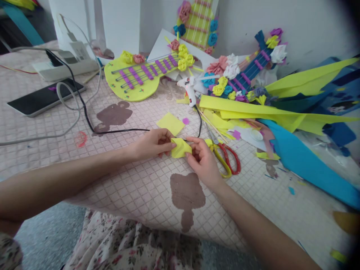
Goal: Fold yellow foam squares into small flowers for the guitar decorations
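Note:
A small folded piece of yellow paper (180, 148) is held between both hands above the quilted cloth. My left hand (159, 143) pinches its left edge between thumb and fingers. On the right edge, my right hand (203, 157) grips it the same way, fingers curled. Just beyond the hands lies a flat yellow paper square (170, 123), with a small purple scrap (186, 121) beside it. Scissors with red and yellow handles (235, 159) rest right of my right hand. A white glue gun (190, 92) stands farther back, its black cord running down toward the hands.
A yellow paper guitar (135, 80) and a blue one (250, 73) with paper flowers lie at the back. Yellow strips (264, 112) and a blue strip (306, 161) spread rightward. A phone (46, 97), power strip (64, 67) and cables occupy the left.

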A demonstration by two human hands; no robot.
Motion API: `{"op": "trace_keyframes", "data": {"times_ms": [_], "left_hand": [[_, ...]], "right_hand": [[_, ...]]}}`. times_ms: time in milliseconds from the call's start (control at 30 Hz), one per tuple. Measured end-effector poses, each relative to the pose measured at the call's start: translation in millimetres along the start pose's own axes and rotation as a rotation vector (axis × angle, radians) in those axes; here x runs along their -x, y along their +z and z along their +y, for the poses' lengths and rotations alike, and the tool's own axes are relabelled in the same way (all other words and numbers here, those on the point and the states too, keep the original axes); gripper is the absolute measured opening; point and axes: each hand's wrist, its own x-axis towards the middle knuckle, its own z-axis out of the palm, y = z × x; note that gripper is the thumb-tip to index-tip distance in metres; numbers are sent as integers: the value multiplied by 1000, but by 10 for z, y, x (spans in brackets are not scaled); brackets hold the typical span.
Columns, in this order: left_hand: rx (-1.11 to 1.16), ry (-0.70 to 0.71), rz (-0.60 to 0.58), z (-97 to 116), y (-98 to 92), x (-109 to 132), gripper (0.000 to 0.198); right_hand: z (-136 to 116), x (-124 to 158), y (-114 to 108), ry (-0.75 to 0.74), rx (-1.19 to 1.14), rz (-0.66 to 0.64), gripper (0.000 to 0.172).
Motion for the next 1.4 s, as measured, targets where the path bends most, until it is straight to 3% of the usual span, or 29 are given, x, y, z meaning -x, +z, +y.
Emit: {"op": "trace_keyframes", "data": {"times_ms": [167, 333, 500, 600, 867, 967, 1100, 1267, 1400], "left_hand": [[-21, 20, 53, -30, -27, -20, 11], [77, -68, 78, 2, -36, -29, 10], [125, -92, 41, 8, -9, -11, 10], [147, -114, 31, 17, 5, -7, 9], [149, -161, 9, 27, 15, -13, 9], [13, -50, 30, 4, -9, -1, 14], [-325, 262, 174, 2, -76, 33, 33], [-623, 463, 10, -21, -78, 71, 15], [-653, 506, -6, -111, -28, 68, 4]], "right_hand": [[-10, 17, -2, -41, 74, 19, 42], [-66, 31, -8, -262, 365, 162, 35], [-103, 28, 8, -367, 639, 63, 19], [-107, 34, 15, -383, 691, 15, 15], [-130, 56, 20, -414, 746, 40, 11], [-103, 42, 6, -411, 704, 25, 14], [-59, 40, -27, -393, 651, -14, 14], [-41, 45, -52, -368, 616, -63, 14], [-42, 41, -54, -329, 590, -82, 11]]}}
